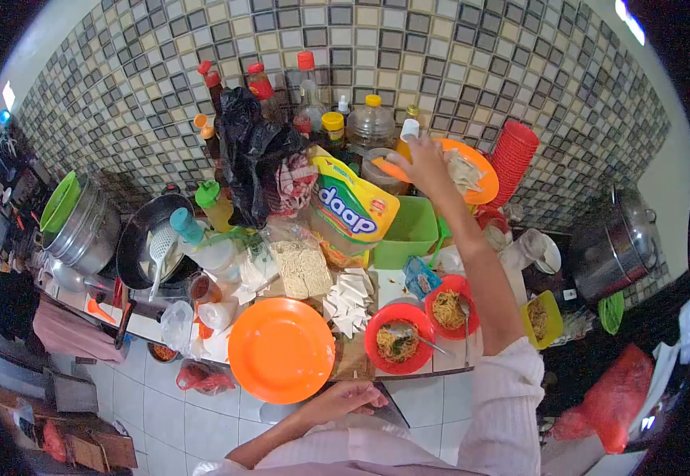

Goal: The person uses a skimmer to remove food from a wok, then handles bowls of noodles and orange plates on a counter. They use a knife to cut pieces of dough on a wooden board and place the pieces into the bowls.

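Two hands: the right hand reaches to an orange item near the tub; the left hand curls beside the nearer orange plate. Grips, I cannot tell. Reaching seemingly needs steadiness.

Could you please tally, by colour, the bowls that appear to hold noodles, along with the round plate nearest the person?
Red: 2, the left bowl and the right bowl
Yellow-green: 1, the square bowl
Orange: 1, the front plate
Total: 4
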A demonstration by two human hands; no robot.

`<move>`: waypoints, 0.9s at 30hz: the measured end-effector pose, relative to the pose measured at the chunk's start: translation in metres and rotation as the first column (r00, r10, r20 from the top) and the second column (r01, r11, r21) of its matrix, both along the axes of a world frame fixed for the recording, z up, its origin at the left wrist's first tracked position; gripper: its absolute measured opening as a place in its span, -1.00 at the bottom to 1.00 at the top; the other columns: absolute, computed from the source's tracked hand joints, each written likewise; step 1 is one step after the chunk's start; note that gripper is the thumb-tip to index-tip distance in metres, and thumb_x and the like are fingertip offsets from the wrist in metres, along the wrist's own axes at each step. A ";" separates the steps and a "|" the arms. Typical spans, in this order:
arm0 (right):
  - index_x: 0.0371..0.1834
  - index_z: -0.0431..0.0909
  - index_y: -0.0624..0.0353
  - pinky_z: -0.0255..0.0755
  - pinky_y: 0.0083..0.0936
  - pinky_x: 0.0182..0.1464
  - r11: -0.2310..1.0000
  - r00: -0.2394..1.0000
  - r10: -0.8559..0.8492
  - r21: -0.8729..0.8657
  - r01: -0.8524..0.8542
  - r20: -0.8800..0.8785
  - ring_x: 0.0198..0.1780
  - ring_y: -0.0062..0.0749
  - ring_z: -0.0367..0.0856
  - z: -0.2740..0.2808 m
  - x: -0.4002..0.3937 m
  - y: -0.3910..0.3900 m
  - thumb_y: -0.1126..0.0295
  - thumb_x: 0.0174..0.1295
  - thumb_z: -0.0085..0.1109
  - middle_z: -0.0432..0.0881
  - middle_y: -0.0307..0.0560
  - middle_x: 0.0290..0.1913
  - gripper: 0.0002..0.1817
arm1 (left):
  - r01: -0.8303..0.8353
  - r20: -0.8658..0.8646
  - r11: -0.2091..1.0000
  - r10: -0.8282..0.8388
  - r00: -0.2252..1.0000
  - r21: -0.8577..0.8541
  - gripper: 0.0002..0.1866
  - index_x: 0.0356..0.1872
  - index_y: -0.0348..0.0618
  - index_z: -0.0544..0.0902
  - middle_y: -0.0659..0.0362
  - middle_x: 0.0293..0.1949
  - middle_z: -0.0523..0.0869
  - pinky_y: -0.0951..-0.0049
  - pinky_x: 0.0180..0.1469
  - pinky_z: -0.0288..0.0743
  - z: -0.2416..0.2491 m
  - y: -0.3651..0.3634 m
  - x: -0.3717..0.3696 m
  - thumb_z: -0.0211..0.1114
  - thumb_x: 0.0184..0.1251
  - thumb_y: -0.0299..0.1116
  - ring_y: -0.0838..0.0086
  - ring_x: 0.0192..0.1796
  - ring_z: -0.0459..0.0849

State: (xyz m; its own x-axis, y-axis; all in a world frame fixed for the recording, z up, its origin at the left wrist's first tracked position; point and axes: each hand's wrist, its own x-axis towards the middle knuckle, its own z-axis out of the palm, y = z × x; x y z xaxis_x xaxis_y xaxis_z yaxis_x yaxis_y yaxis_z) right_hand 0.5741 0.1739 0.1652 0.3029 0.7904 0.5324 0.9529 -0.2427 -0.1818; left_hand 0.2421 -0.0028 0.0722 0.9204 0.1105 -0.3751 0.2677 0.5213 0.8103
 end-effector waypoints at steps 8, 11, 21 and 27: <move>-0.33 0.39 0.24 0.30 -0.39 -0.26 0.950 0.861 0.270 0.267 -0.164 -0.431 -0.31 -0.14 0.44 0.013 -0.022 -0.128 0.34 0.17 -0.11 0.45 0.04 -0.41 -0.81 | 0.110 -0.094 0.971 -0.092 0.991 0.214 -0.62 -0.38 -0.24 0.61 0.23 -0.36 0.59 0.64 -0.15 0.38 0.015 0.004 -0.005 -0.02 0.29 -0.13 0.67 -0.34 0.43; -0.41 0.42 0.23 0.31 -0.41 -0.35 0.972 0.727 0.214 0.064 -0.228 -0.653 -0.41 -0.27 0.45 -0.018 -0.055 -0.195 0.36 0.15 -0.07 0.44 0.04 -0.49 -0.84 | 0.062 -0.066 0.975 -0.048 0.997 0.212 -0.64 -0.35 -0.25 0.61 0.22 -0.30 0.61 0.61 -0.13 0.37 0.008 0.007 -0.013 -0.02 0.29 -0.16 0.63 -0.27 0.48; -0.51 0.42 0.24 0.29 -0.34 -0.40 0.753 0.549 0.193 -0.236 -0.614 -0.814 -0.44 -0.12 0.47 -0.087 -0.191 -0.257 0.27 0.11 0.00 0.46 0.05 -0.56 -0.76 | -0.210 0.090 0.960 0.196 0.977 0.187 -0.90 -0.41 -0.27 0.60 0.11 -0.26 0.61 0.55 -0.09 0.38 0.000 0.017 -0.061 0.16 0.14 -0.47 0.54 -0.16 0.54; -0.42 0.46 0.25 0.32 -0.18 -0.26 0.761 0.636 -0.045 -0.439 -0.477 -0.770 -0.29 0.00 0.50 -0.131 -0.242 -0.235 0.09 0.11 -0.04 0.53 0.12 -0.42 -0.62 | -0.420 -0.058 0.872 0.446 0.893 0.251 -0.85 -0.57 -0.29 0.56 0.16 -0.35 0.64 0.58 -0.18 0.38 0.007 0.028 -0.123 0.19 0.13 -0.44 0.58 -0.27 0.55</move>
